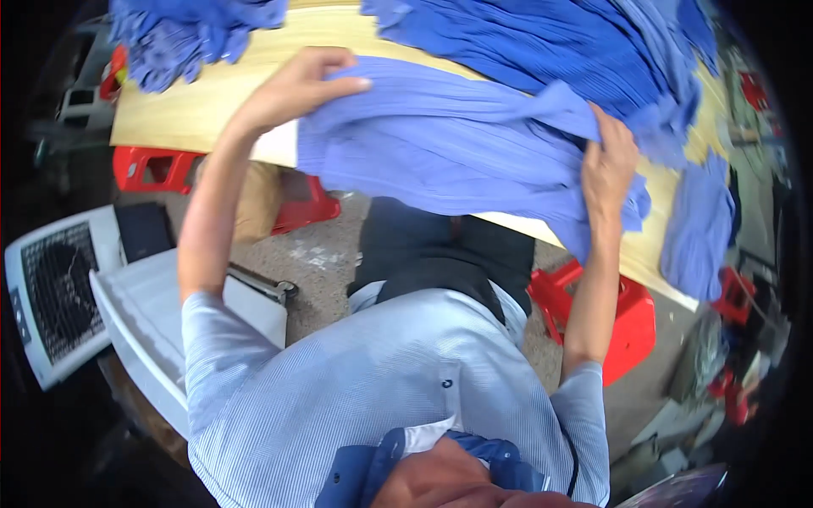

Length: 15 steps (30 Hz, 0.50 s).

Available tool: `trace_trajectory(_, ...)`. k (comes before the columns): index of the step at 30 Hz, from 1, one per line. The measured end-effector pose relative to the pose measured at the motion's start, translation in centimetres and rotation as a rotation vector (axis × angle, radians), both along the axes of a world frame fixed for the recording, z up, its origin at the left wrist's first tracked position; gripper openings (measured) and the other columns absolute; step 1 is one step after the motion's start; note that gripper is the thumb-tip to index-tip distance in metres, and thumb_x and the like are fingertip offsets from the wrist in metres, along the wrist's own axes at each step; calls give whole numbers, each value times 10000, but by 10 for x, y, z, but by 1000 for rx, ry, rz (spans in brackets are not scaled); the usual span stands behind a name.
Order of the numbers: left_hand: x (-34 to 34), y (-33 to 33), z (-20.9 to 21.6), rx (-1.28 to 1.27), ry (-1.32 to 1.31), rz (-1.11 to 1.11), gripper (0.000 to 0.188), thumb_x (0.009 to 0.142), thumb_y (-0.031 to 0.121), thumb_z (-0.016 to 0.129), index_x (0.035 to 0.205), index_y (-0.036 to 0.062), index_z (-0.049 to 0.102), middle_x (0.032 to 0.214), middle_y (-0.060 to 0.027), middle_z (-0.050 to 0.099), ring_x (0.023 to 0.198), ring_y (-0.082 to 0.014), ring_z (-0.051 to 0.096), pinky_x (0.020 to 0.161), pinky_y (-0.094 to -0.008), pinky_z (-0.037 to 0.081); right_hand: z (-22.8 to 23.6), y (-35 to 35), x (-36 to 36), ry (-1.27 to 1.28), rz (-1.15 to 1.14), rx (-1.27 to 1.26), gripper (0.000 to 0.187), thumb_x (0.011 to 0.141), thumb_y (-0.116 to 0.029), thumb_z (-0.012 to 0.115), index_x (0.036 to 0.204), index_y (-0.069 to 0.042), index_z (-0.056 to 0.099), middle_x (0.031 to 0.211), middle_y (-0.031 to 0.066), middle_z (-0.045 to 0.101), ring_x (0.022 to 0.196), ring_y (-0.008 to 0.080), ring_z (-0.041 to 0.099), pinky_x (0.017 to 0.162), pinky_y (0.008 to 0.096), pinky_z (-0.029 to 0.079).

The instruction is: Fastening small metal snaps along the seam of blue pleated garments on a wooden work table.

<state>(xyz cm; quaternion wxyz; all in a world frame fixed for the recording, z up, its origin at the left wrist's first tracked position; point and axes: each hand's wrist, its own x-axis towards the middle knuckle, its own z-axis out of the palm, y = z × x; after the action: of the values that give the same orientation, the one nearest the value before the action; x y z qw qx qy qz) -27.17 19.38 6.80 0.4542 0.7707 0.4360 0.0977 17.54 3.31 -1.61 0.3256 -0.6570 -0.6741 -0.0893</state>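
Observation:
A periwinkle-blue garment [440, 144] of thin, finely ribbed fabric lies stretched sideways between my hands, over the near edge of the table. My left hand [301, 89] has its thumb on top of the garment's left end, at the far corner, with the fingers at the edge. On the opposite side my right hand [610, 161] grips a bunched, folded part of the fabric, its fingers curled into the cloth. Folds run along the garment's length, and its lower side hangs past the table edge toward my lap. Its exact kind cannot be made out.
The pale yellow table [182, 110] bears a blue garment pile [525, 42] at the far right and a smaller pile [182, 38] at the far left. Another garment [699, 229] drapes over the right edge. Red stools [622, 326] stand below; a grey-white fan-like appliance [63, 288] is at left.

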Motion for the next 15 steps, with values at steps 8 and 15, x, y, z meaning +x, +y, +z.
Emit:
trace_trajectory(8,-28,18,21,-72,145,-80,509,995,510,860,798,67,703,729,62,558,700,-56,488,626,-297,393,-2,-6,10,5,9,51,619,797,153,571,1297,-95,840,1184,129,808,1110,341,738,990,461,543)
trace_trajectory(15,-67,5,-6,21,213,-55,348,1015,356,853,1120,30,788,946,-28,782,860,-117,679,798,-327,546,-9,-4,11,-96,-55,-1,556,807,154,605,1226,-102,866,1154,105,813,1083,323,740,938,449,542)
